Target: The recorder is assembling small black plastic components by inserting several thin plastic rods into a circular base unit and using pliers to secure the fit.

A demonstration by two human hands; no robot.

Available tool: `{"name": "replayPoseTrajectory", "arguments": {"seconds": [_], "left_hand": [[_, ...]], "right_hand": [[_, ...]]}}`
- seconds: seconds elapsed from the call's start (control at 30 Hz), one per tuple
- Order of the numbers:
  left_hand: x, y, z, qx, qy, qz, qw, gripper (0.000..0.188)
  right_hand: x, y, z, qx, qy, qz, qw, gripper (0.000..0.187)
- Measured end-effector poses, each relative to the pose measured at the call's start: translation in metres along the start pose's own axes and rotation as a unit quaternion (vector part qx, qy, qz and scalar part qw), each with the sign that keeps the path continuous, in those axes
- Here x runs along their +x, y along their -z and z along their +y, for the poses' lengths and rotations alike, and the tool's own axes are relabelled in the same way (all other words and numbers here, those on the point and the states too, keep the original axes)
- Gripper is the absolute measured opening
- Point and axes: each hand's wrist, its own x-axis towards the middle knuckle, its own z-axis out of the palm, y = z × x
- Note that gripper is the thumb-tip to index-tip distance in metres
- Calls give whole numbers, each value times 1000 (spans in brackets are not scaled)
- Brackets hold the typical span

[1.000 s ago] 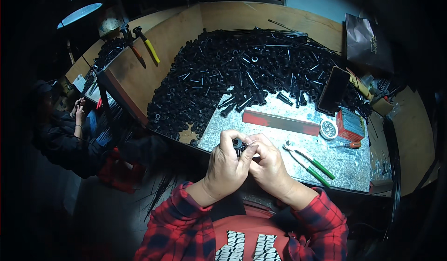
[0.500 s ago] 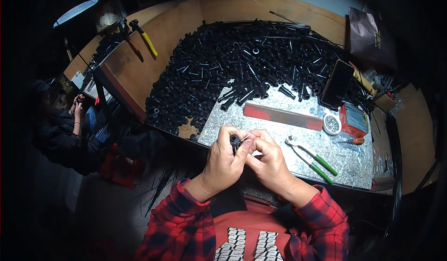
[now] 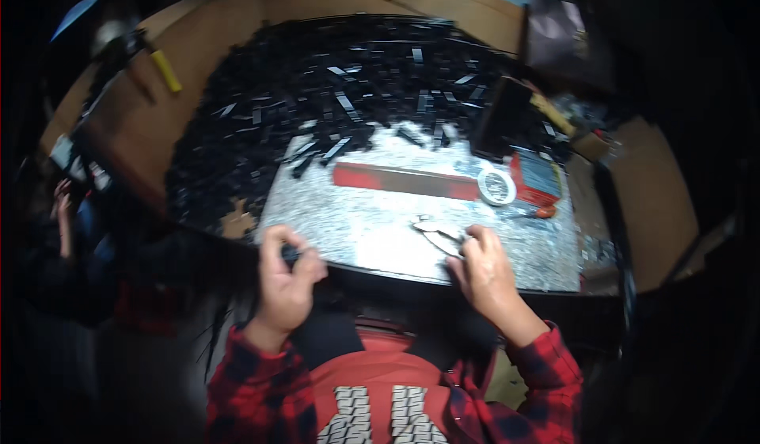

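Note:
The picture is smeared by motion. My left hand (image 3: 285, 289) is at the table's front edge on the left, its thumb and fingers curled toward each other. A dark bit shows between them, too blurred to name. My right hand (image 3: 489, 276) is closed over the handle end of a pair of pliers (image 3: 437, 232) near the front edge. The metal jaws point away to the left, and the handles are hidden under my fingers. Behind the hands, a long red and dark block (image 3: 404, 181) lies on the speckled metal table top (image 3: 309, 206).
A large heap of black tubular parts (image 3: 317, 87) covers the back and left. To the right stand a round white dish (image 3: 496, 186), a red box (image 3: 535, 181), an orange-handled tool (image 3: 546, 212) and a dark upright slab (image 3: 503, 118). Another person's hand (image 3: 62, 198) shows at far left.
My hands have parted: the left moved left, the right came down onto the pliers' handles. The whole view has shifted, so the table sits further left.

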Motion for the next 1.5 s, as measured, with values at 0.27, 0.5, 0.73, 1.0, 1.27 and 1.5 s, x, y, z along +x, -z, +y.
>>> {"name": "replayPoseTrajectory", "arguments": {"seconds": [0.27, 0.5, 0.73, 1.0, 1.27, 1.5], "left_hand": [[-7, -8, -5, 39, 27, -67, 997, 15], [-7, -12, 0, 30, 24, -112, 993, 15], [-18, -4, -1, 48, 33, -145, 988, 14], [-17, -14, -3, 171, -69, -109, 977, 22], [-21, -9, -3, 152, -19, -106, 983, 20], [-20, -13, -6, 138, -24, -78, 987, 16]], "right_hand": [[-21, -1, 21, -62, -29, -69, 995, 28], [-19, 12, 14, 121, -138, -65, 981, 19], [3, 34, -24, 422, -242, -168, 858, 24], [7, 52, -29, 120, 64, 42, 990, 34], [23, 53, -39, -80, 120, 107, 984, 40], [23, 51, -39, -171, 135, 131, 967, 40]]}}
